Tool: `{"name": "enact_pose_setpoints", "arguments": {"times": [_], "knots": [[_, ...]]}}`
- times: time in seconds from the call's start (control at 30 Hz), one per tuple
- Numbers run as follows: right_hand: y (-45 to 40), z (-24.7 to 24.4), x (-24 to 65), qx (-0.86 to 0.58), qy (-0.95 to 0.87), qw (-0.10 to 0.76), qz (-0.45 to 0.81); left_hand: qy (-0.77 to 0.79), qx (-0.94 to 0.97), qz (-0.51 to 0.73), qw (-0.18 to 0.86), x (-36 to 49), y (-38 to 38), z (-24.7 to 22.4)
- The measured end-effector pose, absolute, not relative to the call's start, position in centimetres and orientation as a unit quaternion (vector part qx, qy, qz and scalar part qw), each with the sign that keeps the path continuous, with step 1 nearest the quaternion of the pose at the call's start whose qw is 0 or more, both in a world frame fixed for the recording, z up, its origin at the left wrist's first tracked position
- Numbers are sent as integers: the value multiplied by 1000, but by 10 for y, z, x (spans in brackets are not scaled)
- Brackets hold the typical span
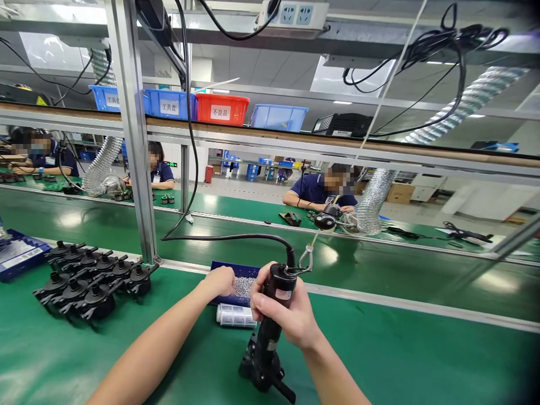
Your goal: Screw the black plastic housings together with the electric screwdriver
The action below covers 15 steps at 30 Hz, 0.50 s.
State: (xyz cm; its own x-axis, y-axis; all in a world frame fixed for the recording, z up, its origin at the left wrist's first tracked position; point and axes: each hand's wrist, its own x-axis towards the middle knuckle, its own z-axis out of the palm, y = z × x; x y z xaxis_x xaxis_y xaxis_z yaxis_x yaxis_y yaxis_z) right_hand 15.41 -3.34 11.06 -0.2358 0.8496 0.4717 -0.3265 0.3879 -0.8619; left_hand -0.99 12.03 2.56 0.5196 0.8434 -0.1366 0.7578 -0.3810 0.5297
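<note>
My right hand (pixel 287 309) is wrapped round a black electric screwdriver (pixel 270 334), held nearly upright with its cable at the top. The screwdriver's lower end meets a black part (pixel 261 368) on the green bench (pixel 379 349). My left hand (pixel 221 281) reaches into a blue tray (pixel 223 299) of small silver screws (pixel 243 287); its fingertips are down by the screws and partly hidden, so what they hold cannot be made out. A roll of white labels (pixel 236 316) lies just in front of the tray.
Several similar black parts (pixel 95 301) stand in rows at the left, near another blue tray (pixel 19 253). A metal post (pixel 133 135) rises behind them. A black cable (pixel 236 237) loops overhead. People sit at the bench beyond.
</note>
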Motion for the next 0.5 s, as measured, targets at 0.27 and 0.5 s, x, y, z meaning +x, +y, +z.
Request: {"name": "enact_pose_setpoints", "arguments": {"times": [0.27,0.5], "knots": [[-35,113,150,-234,-615,571,491,438,858,52,262,-11,123,28],[-36,113,148,-224,-622,571,486,455,847,103,257,-14,117,36]]}}
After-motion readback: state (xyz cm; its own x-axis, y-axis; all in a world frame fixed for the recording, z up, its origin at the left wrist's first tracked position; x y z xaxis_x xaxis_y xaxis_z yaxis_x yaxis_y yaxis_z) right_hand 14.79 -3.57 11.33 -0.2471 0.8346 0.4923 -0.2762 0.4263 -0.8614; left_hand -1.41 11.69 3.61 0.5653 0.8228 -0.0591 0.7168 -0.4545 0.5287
